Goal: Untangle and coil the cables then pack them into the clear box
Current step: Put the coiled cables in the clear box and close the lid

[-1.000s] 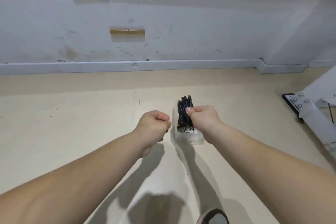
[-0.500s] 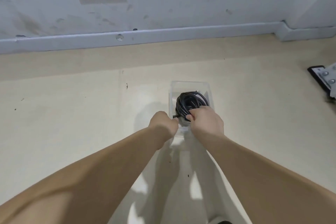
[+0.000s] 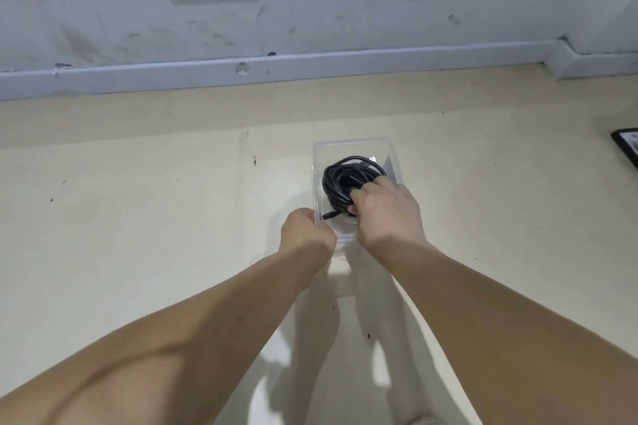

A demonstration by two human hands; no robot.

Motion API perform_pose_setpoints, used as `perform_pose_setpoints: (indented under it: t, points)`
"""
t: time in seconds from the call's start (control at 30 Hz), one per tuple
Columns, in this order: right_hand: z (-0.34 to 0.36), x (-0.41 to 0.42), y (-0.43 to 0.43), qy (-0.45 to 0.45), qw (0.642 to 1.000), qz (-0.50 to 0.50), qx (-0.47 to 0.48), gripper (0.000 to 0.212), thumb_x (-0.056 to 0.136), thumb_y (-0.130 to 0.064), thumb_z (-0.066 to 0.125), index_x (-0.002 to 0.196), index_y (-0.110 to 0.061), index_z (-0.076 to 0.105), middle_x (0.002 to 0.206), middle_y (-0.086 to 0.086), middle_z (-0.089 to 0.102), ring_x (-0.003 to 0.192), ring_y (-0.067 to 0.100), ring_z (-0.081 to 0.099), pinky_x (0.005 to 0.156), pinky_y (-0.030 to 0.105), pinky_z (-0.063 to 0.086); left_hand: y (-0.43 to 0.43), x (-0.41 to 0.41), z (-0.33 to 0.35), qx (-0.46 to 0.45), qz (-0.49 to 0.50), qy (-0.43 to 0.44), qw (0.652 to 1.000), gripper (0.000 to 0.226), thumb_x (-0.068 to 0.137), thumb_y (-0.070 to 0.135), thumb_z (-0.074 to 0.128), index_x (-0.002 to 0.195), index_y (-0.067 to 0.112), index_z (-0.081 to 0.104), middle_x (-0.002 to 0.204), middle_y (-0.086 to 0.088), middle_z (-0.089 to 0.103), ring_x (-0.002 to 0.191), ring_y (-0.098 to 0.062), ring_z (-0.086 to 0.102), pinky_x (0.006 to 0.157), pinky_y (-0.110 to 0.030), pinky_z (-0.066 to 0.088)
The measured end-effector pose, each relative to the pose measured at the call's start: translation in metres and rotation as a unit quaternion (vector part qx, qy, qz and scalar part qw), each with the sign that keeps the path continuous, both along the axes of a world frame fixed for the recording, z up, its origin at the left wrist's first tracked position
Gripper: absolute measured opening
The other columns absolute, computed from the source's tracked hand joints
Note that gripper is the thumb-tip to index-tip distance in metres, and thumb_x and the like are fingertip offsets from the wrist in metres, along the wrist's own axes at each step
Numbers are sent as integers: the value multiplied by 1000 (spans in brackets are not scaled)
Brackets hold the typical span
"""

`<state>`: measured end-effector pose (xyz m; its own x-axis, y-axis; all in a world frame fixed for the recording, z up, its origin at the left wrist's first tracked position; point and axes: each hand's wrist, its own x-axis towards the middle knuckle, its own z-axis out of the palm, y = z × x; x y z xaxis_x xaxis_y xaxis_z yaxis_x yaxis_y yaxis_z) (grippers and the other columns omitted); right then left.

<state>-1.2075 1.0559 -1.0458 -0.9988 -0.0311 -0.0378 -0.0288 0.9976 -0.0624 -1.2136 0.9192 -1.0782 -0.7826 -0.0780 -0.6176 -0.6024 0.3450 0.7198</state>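
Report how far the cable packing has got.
Done: the black cable is coiled and sits inside the clear box. In hand: the right hand grips the coil, the left hand holds the box's near corner. Left: tuck in the loose plug end and let go.

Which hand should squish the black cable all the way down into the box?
Right, most likely. The right hand holds the black cable coil inside the clear box, while the left hand grips the box's near corner, steadying it.
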Motion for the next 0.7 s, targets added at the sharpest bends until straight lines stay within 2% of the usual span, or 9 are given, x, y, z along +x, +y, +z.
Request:
perform_pose_setpoints:
  t: [0.07,0.17,0.27,0.37,0.4,0.5,0.57,0.7]
  points:
    - [13,-6,-17,25,999,23,-12,12,99,-21,53,97,-22,64,99,-4,64,111,23,50,78,31,28,-22,11,11,-14,-3,25,1000,12,89,10,44,87,13,55,86,-10,54,73,-30,64,67,-35,45]
    - [30,-9,-44,40,997,57,-19,16,101,-26,52,98,-20,67,98,-2,66,110,25,52,77,32,31,-65,31,22,-55,-4,40,998,10,81,8,42,84,7,52,79,-13,52,71,-23,50,63,-36,39]
    - [33,-7,-74,-2,995,95,-20,14,99,-27,54,96,-22,67,100,-2,68,111,23,53,75,30,31,-107,52,26,-73,12,13,997,8,83,11,43,83,11,51,80,-14,52,72,-25,52,65,-36,40]
    - [24,0,-106,-59,989,137,-15,15,100,-26,52,96,-22,66,101,-2,69,112,23,52,75,30,32,-141,68,25,-74,27,-9,997,16,92,16,46,89,3,55,82,-15,57,71,-28,57,65,-34,44]
    - [20,3,-117,-68,987,144,-13,16,101,-25,51,96,-22,66,103,-1,68,112,23,52,75,31,32,-151,71,24,-72,30,-18,997,17,90,17,46,92,3,56,82,-14,58,71,-27,58,65,-34,44]
    - [10,9,-146,-75,983,169,3,15,99,-26,52,101,-22,66,105,-2,67,112,24,51,76,32,31,-176,81,21,-48,48,-45,997,16,70,13,41,82,14,51,82,-10,52,70,-25,54,66,-36,40]
    - [3,12,-163,-75,978,192,24,14,98,-28,53,101,-22,66,105,-2,66,111,25,51,77,33,29,-188,87,15,-35,61,-51,996,13,72,9,41,81,12,50,86,-9,51,72,-26,53,67,-38,43]
    - [-12,18,-199,-100,977,189,22,11,98,-29,53,88,-27,52,101,-2,64,108,24,50,82,34,28,-211,95,-5,-25,46,-63,997,21,90,0,43,106,-1,57,90,-11,52,77,-27,55,71,-38,47]
